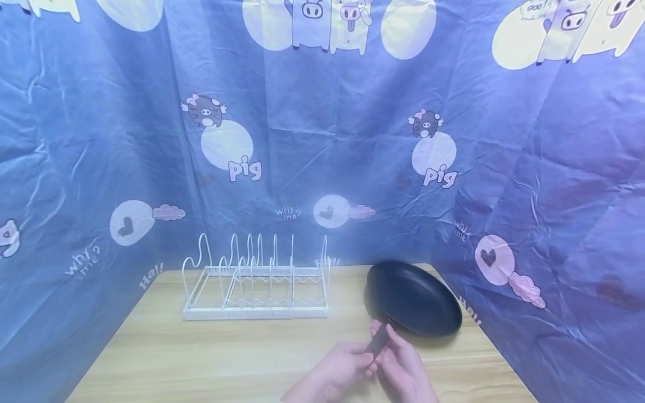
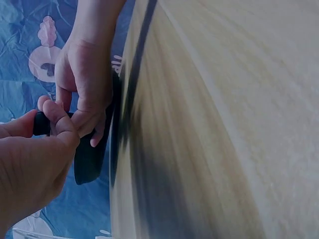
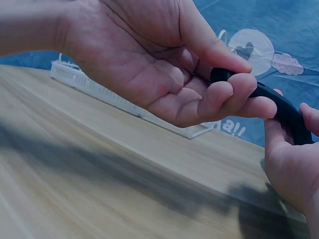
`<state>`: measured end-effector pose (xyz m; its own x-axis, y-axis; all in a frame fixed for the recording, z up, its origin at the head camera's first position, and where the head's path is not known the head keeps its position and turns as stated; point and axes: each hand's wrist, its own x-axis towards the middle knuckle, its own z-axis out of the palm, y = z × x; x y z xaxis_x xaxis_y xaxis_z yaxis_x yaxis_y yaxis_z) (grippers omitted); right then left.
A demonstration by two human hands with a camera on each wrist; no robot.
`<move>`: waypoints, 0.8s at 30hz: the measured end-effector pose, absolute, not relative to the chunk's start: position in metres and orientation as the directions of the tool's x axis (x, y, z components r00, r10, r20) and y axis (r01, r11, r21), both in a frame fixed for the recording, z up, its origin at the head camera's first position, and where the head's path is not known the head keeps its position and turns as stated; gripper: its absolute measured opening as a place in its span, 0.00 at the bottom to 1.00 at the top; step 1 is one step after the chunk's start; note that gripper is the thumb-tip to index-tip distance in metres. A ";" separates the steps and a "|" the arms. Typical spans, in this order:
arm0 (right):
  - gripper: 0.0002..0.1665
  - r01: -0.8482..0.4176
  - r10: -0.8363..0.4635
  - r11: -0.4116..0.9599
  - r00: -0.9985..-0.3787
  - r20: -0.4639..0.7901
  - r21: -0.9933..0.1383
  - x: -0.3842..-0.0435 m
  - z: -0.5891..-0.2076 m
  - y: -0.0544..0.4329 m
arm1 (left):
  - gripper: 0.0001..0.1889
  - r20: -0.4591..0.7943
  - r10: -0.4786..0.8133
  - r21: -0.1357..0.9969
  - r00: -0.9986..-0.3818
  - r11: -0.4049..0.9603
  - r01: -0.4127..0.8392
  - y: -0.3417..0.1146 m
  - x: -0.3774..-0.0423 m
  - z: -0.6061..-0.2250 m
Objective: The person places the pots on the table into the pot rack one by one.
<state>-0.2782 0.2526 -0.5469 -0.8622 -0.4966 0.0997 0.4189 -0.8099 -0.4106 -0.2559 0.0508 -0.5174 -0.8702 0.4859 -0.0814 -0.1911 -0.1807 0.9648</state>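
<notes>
A black frying pan [image 1: 413, 299] is over the right side of the table, tilted, with its handle [image 1: 378, 342] pointing back at the person. My left hand [image 1: 344, 361] grips the rear end of that handle; in the right wrist view its thumb and curled fingers [image 3: 214, 97] pinch the black tip. Closer to the pan, my right hand [image 1: 403, 361] holds the handle too, thumb along one side and fingers below. The left wrist view shows both hands meeting on the handle, the right hand [image 2: 89, 74] partly covering the pan [image 2: 92, 162].
A white wire dish rack [image 1: 257, 313] with several upright loops stands at the back left of the wooden table [image 1: 211, 364]. Blue cloth [image 1: 302, 140] printed with pigs hangs around the back and both sides, close behind the pan.
</notes>
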 end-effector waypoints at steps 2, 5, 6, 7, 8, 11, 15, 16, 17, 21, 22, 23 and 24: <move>0.28 0.437 -0.515 -0.812 -0.848 0.124 -0.387 -0.278 -0.546 0.251 | 0.15 -0.074 0.477 0.964 -0.876 -0.190 -0.185 0.049 -0.254 -0.515; 0.31 0.439 -0.533 -0.808 -0.828 0.172 -0.392 -0.278 -0.547 0.248 | 0.15 -0.066 0.469 0.968 -0.881 -0.185 -0.171 0.047 -0.252 -0.512; 0.32 0.432 -0.536 -0.807 -0.822 0.192 -0.402 -0.278 -0.547 0.247 | 0.15 -0.062 0.467 0.970 -0.882 -0.180 -0.163 0.047 -0.251 -0.511; 0.34 0.422 -0.538 -0.806 -0.815 0.215 -0.416 -0.278 -0.548 0.246 | 0.15 -0.057 0.467 0.973 -0.883 -0.173 -0.154 0.046 -0.250 -0.510; 0.35 0.421 -0.544 -0.805 -0.804 0.239 -0.417 -0.278 -0.548 0.245 | 0.14 -0.052 0.468 0.976 -0.882 -0.164 -0.144 0.045 -0.248 -0.509; 0.39 0.426 -0.558 -0.812 -0.768 0.315 -0.399 -0.278 -0.547 0.243 | 0.14 -0.032 0.481 0.983 -0.876 -0.143 -0.114 0.042 -0.245 -0.506; 0.44 0.475 -0.567 -0.823 -0.712 0.414 -0.310 -0.276 -0.540 0.238 | 0.14 0.018 0.508 0.989 -0.861 -0.136 -0.059 0.038 -0.239 -0.498; 0.43 0.481 -0.563 -0.826 -0.703 0.435 -0.293 -0.275 -0.538 0.237 | 0.14 0.034 0.515 0.990 -0.857 -0.137 -0.043 0.037 -0.237 -0.495; 0.43 0.480 -0.558 -0.830 -0.691 0.460 -0.285 -0.274 -0.535 0.236 | 0.15 0.047 0.524 0.989 -0.851 -0.144 -0.034 0.037 -0.235 -0.492; 0.39 0.442 -0.528 -0.848 -0.663 0.531 -0.291 -0.272 -0.523 0.233 | 0.16 0.091 0.546 0.985 -0.833 -0.170 -0.003 0.036 -0.228 -0.475; 0.38 0.424 -0.522 -0.853 -0.658 0.543 -0.305 -0.272 -0.521 0.233 | 0.16 0.092 0.548 0.983 -0.831 -0.181 -0.010 0.036 -0.226 -0.471; 0.38 0.410 -0.517 -0.856 -0.652 0.555 -0.316 -0.271 -0.518 0.232 | 0.16 0.094 0.549 0.983 -0.831 -0.184 -0.010 0.035 -0.224 -0.467; 0.37 0.402 -0.514 -0.857 -0.649 0.560 -0.322 -0.270 -0.515 0.232 | 0.16 0.098 0.547 0.983 -0.831 -0.182 -0.003 0.035 -0.222 -0.464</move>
